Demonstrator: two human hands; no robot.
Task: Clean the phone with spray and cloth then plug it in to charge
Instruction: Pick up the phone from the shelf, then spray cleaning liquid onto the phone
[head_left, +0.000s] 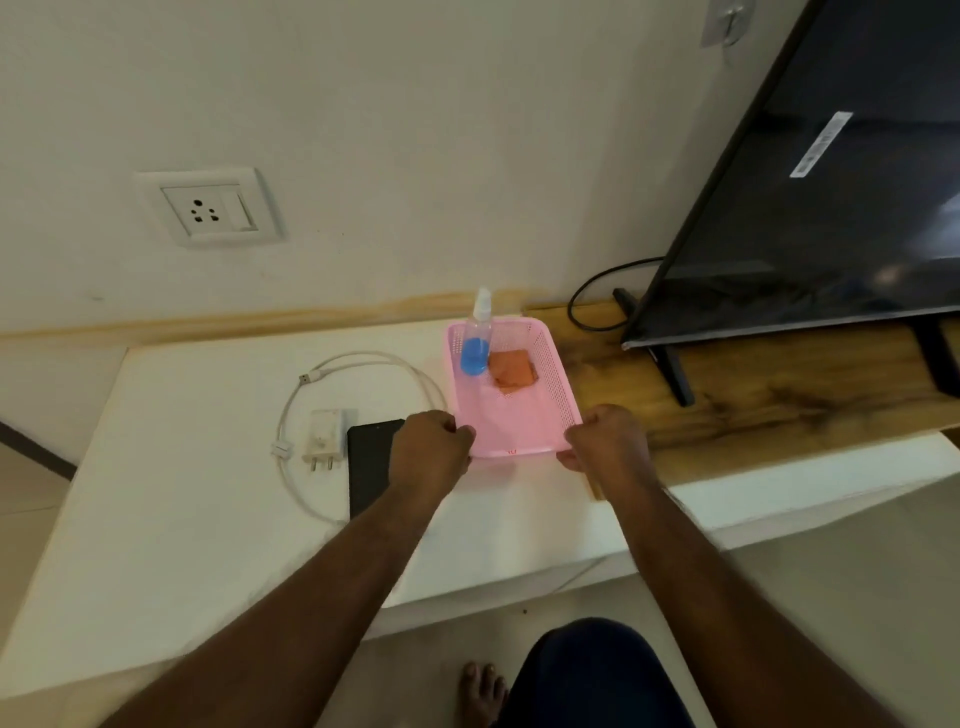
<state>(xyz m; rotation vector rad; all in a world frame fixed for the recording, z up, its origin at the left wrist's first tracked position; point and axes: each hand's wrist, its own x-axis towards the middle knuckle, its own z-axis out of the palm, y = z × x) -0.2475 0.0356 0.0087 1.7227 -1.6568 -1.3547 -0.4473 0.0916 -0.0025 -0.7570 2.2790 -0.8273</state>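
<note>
Gripping pink basket (563, 395): left hand (431, 447), right hand (605, 436) | inside: spray bottle (478, 338), orange cloth (513, 368)

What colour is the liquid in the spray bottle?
Blue, filling the lower part of the clear spray bottle; head view.

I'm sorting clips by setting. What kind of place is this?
Probably a home living room or bedroom: a flat-screen TV stands on a wooden unit, a wall socket sits above a white ledge, and a bare foot shows below.
</note>
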